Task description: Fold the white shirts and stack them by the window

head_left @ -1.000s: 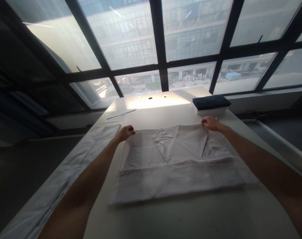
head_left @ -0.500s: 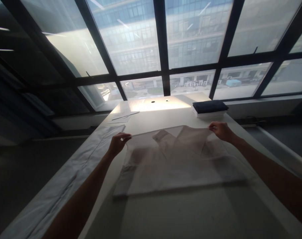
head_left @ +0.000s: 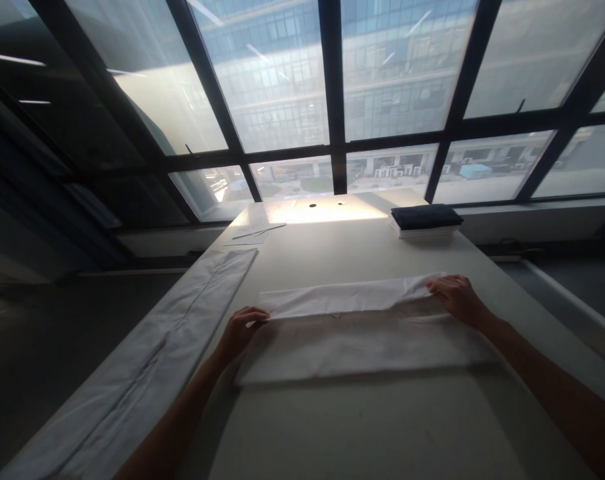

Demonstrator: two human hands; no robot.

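Observation:
A white cloth [head_left: 362, 350] lies across the near middle of the white table [head_left: 332, 253], its far part doubled over in a long flat strip. At the left end of the folded edge, my left hand [head_left: 243, 331] pinches the fabric between thumb and fingers. My right hand [head_left: 457, 298] grips the same edge at its right end, the fingertips partly hidden in the cloth. Between my hands the edge runs nearly straight.
A long light-coloured cloth [head_left: 182, 327] covers the table's left side. Papers [head_left: 255, 235] lie at the far left. A dark folded cloth [head_left: 426, 217] rests on a white stack [head_left: 425, 233] at the far right. Large windows stand behind the table.
Both hands have moved down toward me with the cloth's edge. The raised far part of the cloth now lies folded over as a strip. The view has shifted slightly.

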